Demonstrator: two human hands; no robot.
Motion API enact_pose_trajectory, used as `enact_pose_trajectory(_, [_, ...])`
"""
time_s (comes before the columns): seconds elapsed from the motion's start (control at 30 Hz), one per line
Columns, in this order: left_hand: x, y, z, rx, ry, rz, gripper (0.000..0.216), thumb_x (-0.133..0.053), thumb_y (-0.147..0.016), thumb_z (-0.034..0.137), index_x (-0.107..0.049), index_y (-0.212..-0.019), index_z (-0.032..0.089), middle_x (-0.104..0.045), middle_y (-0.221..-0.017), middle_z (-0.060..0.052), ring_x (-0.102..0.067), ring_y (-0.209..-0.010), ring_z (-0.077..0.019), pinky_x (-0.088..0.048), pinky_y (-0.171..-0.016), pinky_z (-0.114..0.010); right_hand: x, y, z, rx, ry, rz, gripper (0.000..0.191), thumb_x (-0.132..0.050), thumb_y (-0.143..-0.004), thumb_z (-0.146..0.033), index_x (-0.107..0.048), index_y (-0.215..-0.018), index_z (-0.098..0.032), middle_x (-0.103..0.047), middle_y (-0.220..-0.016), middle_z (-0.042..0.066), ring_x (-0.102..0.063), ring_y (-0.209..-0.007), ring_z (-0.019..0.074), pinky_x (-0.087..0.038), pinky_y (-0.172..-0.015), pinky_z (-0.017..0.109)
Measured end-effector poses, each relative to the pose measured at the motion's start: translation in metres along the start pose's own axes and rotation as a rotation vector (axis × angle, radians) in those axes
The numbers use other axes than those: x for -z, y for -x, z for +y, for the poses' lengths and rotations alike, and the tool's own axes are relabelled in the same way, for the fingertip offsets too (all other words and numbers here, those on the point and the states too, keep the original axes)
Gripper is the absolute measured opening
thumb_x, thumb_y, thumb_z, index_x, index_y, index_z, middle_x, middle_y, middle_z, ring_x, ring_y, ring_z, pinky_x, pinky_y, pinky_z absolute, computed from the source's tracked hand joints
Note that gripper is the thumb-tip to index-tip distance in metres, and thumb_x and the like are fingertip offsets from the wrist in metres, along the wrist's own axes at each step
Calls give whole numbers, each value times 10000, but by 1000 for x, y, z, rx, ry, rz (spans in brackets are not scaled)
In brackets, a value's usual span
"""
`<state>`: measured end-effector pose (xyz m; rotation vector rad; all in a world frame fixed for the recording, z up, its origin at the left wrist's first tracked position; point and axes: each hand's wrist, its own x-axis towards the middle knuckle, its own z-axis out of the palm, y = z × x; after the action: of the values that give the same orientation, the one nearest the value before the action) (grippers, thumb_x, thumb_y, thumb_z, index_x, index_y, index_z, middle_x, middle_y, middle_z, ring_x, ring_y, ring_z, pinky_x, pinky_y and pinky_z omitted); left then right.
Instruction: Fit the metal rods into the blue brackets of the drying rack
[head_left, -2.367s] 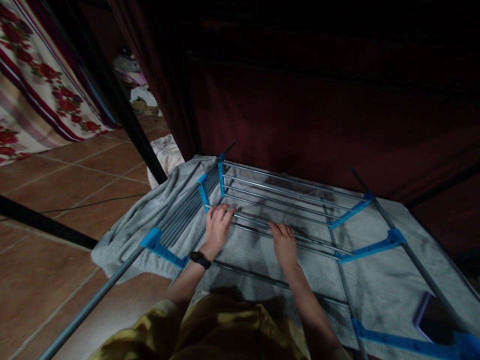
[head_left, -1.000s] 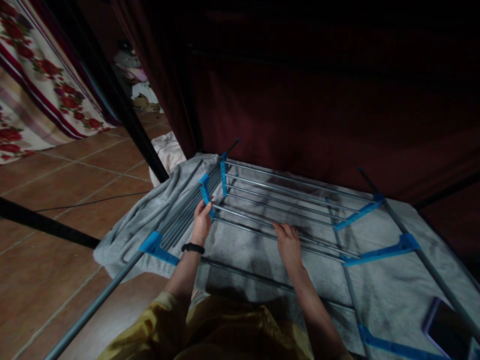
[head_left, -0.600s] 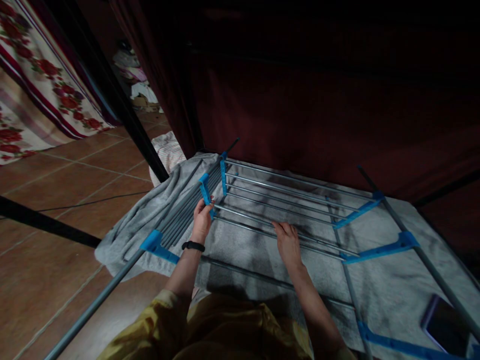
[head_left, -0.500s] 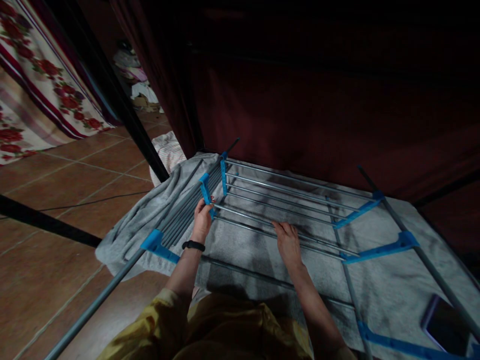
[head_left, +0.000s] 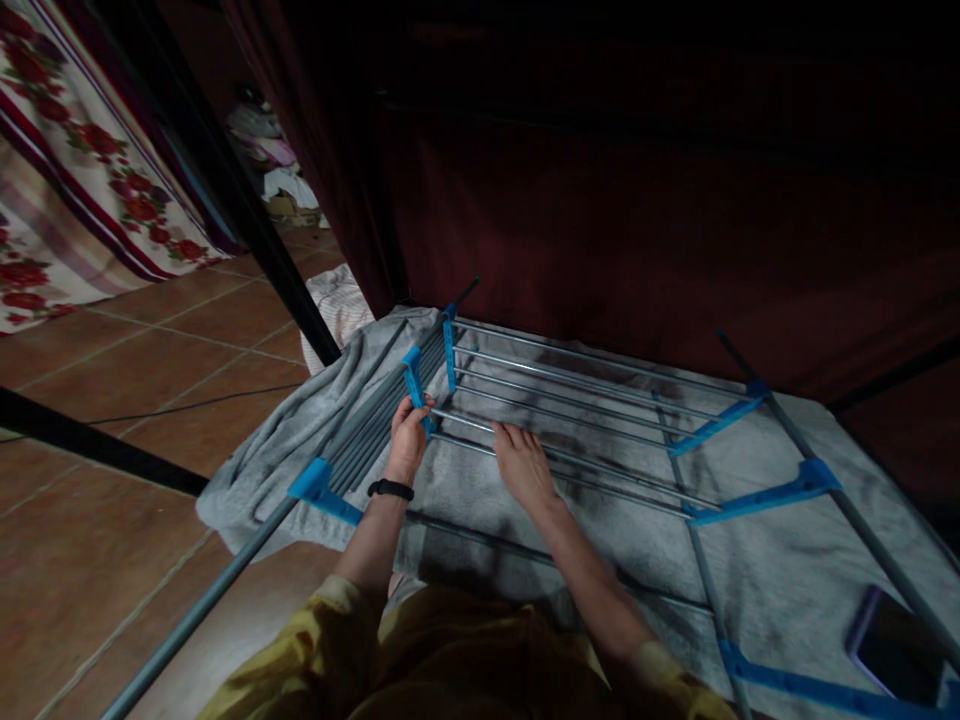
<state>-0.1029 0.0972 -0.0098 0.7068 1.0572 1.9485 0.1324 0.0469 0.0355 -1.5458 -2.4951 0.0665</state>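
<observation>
A rack of grey metal tubes and blue plastic brackets lies partly assembled on a grey blanket. My left hand point(head_left: 408, 438), with a dark band at the wrist, is closed around the lower part of a blue bracket point(head_left: 413, 376), where a metal tube point(head_left: 616, 469) meets it. Some of its fingertips are hidden behind the bracket. My right hand point(head_left: 525, 464) lies over that same tube, fingers curled across it; its thumb is out of sight. At the far end the tube reaches another blue bracket point(head_left: 765, 501), though I cannot tell whether it is seated there.
Several loose grey tubes point(head_left: 373, 425) lie bundled at the left on the blanket point(head_left: 480, 500). A phone point(head_left: 896, 645) rests at the lower right beside a blue bracket point(head_left: 825, 688). Dark posts point(head_left: 247, 210) and a dark red curtain point(head_left: 570, 240) border the blanket.
My right hand has slid left along the metal tube, closer to my left hand. My left hand stays at the blue bracket.
</observation>
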Motion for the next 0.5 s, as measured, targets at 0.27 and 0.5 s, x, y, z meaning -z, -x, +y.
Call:
enact_pose_trajectory(0.27, [-1, 3, 1, 4, 29, -13, 182, -778, -634, 190, -755, -811, 226, -726, -837, -13, -648, -879, -185, -461, -983, -360, 2, -60, -55, 112, -21, -121, 519, -272, -1066, -154, -463, -1547, -195, -669, -1357, 160, -633, -1213, 235, -507, -1032, 375])
enact_pose_trajectory(0.5, [3, 2, -1, 47, 102, -18, 185, -798, -662, 243, -759, -840, 216, -730, -843, -15, -662, -855, -179, -480, -936, -345, 11, -63, -54, 107, -58, -182, 548, -244, -1045, -116, -473, -1528, -235, -647, -1410, 141, -629, -1247, 232, -523, -1011, 369])
